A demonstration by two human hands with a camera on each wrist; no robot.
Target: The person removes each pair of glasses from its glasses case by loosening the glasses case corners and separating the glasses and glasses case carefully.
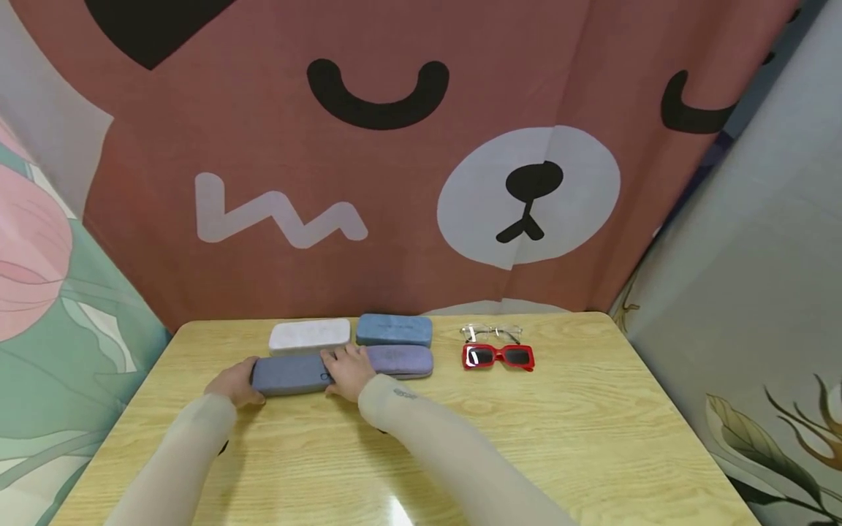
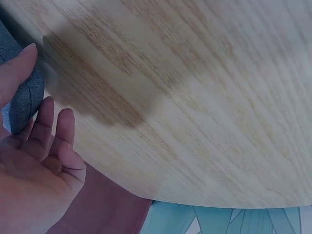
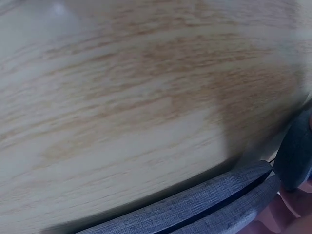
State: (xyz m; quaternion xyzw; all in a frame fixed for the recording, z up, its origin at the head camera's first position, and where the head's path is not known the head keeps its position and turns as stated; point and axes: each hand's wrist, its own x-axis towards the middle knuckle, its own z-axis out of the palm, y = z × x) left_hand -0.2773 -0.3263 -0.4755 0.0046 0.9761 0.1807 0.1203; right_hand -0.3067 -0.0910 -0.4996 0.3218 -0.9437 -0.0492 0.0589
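A long grey-blue glasses case [image 1: 292, 375] lies at the front left of a group of cases. My left hand [image 1: 235, 381] grips its left end; in the left wrist view the thumb lies over the case [image 2: 28, 105] and the other fingers are bent beside it. On the right end, my right hand [image 1: 351, 371] holds the same case between thumb and fingers. Touching or nearly touching that end is a purple glasses case [image 1: 408, 361], whose seam shows in the right wrist view. Behind stand a white glasses case [image 1: 309, 334] and a blue glasses case [image 1: 395, 330].
To the right lie red-framed sunglasses [image 1: 498, 355], with clear glasses [image 1: 493, 334] just behind them. All rest on a wood-grain table [image 1: 579, 438]. A printed curtain [image 1: 395, 270] hangs at its back edge, with more printed cloth at both sides.
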